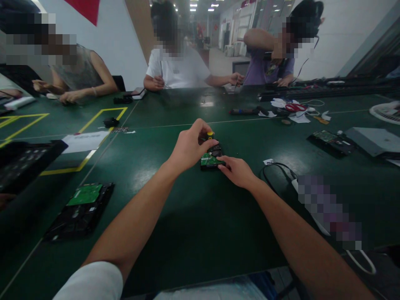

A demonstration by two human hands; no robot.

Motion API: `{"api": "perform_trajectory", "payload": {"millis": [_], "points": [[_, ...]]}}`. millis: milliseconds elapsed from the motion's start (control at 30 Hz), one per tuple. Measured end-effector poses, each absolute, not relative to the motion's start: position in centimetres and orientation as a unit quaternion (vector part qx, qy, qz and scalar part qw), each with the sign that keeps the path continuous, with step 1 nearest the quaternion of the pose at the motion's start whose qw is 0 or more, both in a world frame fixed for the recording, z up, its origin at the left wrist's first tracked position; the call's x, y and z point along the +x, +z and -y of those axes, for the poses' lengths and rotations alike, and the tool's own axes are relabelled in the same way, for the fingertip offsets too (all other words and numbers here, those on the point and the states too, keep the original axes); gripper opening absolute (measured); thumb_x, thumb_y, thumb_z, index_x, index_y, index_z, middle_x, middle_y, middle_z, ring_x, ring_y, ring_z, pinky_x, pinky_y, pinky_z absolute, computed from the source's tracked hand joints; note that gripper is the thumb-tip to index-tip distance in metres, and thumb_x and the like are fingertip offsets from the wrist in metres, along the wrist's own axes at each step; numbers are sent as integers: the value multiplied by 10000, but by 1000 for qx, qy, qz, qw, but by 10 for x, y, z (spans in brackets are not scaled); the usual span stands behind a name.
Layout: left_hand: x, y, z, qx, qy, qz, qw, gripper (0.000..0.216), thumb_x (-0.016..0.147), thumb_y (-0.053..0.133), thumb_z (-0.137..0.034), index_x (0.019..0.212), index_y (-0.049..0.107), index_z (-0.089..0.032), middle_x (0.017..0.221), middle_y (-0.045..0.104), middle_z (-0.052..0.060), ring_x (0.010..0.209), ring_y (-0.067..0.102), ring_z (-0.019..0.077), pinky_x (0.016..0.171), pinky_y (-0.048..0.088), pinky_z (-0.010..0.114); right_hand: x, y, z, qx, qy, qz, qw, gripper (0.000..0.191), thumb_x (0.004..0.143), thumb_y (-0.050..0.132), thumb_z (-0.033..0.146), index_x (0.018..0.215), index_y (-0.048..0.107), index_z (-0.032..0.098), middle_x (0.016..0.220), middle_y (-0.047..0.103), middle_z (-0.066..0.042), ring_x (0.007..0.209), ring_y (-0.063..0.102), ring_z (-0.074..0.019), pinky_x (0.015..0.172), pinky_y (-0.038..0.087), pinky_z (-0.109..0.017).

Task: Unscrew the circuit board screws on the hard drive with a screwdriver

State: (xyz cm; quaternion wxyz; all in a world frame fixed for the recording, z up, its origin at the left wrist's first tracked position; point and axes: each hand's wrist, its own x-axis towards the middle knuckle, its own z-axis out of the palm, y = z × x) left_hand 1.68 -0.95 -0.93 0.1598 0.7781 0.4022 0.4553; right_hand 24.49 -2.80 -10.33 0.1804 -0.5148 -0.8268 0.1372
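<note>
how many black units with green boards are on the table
3: center unit, at left hand and right hand; near-left unit; right unit, beside grey box. Others may be hidden.

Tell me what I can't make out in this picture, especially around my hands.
All in the head view:
- Yellow-topped tool: its grip is mostly covered by the left hand.
- Hard drive: partly hidden by the hands; any screws are too small to tell.
- White sheet: print too faint and blurred to read.
- White round grille: cut off by the right edge.
</note>
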Motion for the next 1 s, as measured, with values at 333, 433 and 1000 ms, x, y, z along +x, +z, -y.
{"api": "perform_trajectory", "payload": {"millis": [333, 433, 1000], "points": [[9, -3, 8, 807, 432, -395, 82, 264, 902, 676, -116, 1129, 699, -250, 1072, 713, 35, 954, 689, 174, 859, 591, 346, 244, -99, 29, -520, 145, 823, 177, 408, 1059, 553, 412, 1432, 628, 265, 1029, 739, -61, 833, 653, -195, 706, 422, -299], [9, -5, 7, 804, 442, -386, 95, 241, 901, 686, -136, 1116, 717, -240, 1086, 742, 44, 977, 704, 186, 870, 597, 359, 244, -98, 30, -520, 145, 824, 172, 404, 1058, 553, 404, 1426, 633, 257, 1039, 741, -67, 835, 654, -196, 712, 428, -301], [14, -5, 9, 776, 468, -422, 41, 156, 922, 701, -210, 1055, 769, -255, 1096, 718, 49, 986, 695, 190, 870, 599, 353, 243, -98, 30, -520, 143, 824, 175, 407, 1055, 556, 401, 1427, 634, 256, 1038, 742, -65, 825, 657, -193, 715, 434, -300]]}}
